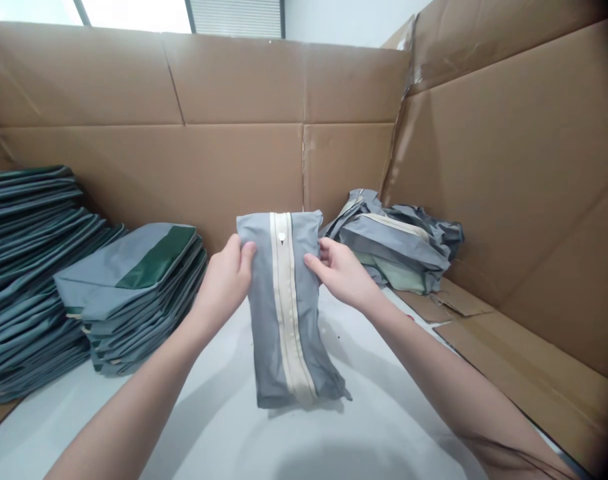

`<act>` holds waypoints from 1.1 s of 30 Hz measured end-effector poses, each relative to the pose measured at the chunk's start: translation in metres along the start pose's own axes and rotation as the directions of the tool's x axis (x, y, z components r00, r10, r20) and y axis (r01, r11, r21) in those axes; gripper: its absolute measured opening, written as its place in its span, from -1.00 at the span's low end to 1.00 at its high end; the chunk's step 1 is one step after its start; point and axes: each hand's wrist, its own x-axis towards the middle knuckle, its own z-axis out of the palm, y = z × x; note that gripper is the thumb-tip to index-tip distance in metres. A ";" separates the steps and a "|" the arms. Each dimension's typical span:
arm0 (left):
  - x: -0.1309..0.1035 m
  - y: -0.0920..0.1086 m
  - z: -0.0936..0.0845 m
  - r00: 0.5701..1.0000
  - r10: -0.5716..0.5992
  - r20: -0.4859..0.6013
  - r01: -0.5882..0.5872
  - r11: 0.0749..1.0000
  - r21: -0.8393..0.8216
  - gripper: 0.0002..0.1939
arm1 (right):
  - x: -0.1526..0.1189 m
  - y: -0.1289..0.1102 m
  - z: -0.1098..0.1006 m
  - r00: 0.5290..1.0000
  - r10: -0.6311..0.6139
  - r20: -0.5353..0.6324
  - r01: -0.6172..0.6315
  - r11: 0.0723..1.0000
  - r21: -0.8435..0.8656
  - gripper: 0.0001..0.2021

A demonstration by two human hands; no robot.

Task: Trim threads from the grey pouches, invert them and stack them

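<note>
Between my hands hangs a grey fabric pouch (pixel 261 320), held up by its sides with its lower end close to the white table. A cream zipper runs down its middle, and a white zipper pull shows near the top. My left hand (pixel 233 267) grips the pouch's left edge, thumb in front and fingers behind. On the opposite edge, my right hand (pixel 341 270) pinches the fabric between thumb and fingers. The lower right corner of the pouch sticks out in a small point.
Folded grey-and-green fabric pieces form a tall stack (pixel 29 280) at far left and a shorter stack (pixel 139 293) beside it. A loose heap of grey zippered pouches (pixel 394 240) lies at back right. Cardboard walls (pixel 234 167) enclose the white table (pixel 209 427).
</note>
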 end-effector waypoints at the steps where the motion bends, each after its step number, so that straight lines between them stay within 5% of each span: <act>1: 0.002 -0.004 0.000 0.999 -0.026 0.038 0.026 1.000 -0.005 -0.71 | 0.006 0.003 -0.003 1.000 0.006 0.022 -0.007 0.999 0.054 -0.88; 5: 0.017 -0.028 0.010 0.977 -0.140 0.161 0.155 0.985 -0.081 -0.69 | 0.019 0.015 -0.011 0.987 0.117 0.106 -0.127 0.988 0.090 -0.91; 8: 0.030 -0.050 0.025 0.959 -0.225 0.174 0.248 0.961 -0.125 -0.70 | -0.002 0.017 -0.014 0.941 0.204 0.268 -0.201 0.979 -0.037 -0.72; 11: 0.032 -0.065 0.035 0.934 -0.296 0.199 0.331 0.927 -0.174 -0.64 | -0.039 0.010 -0.018 0.876 0.171 0.451 -0.051 0.963 -0.266 -0.59; 14: 0.011 -0.066 0.033 0.902 -0.319 0.291 0.392 0.888 -0.241 -0.50 | -0.064 0.008 -0.016 0.917 0.188 0.351 -0.025 0.906 -0.422 -0.67; 17: -0.033 -0.057 0.023 0.884 -0.279 0.375 0.402 0.864 -0.304 -0.36 | -0.064 0.020 -0.009 0.952 0.202 0.229 -0.132 0.948 -0.289 -0.69; 20: -0.078 -0.043 0.016 0.876 -0.180 0.448 0.290 0.938 -0.191 -0.49 | -0.054 0.038 0.004 0.977 0.189 0.096 -0.176 0.976 -0.127 -0.67; 23: -0.099 -0.034 0.020 0.906 -0.231 0.354 0.297 0.944 -0.146 -0.52 | -0.048 0.046 0.021 0.983 0.170 -0.067 -0.171 0.985 -0.016 -0.67; 27: -0.099 -0.033 0.029 0.921 -0.293 0.258 0.349 0.915 -0.205 -0.70 | -0.049 0.044 0.039 0.959 0.160 -0.234 -0.140 0.985 0.097 -0.66; 33: -0.089 -0.044 0.026 0.998 -0.063 0.003 0.063 0.998 0.014 -0.73 | -0.045 0.044 0.044 0.957 0.059 -0.285 -0.029 0.994 0.108 -0.64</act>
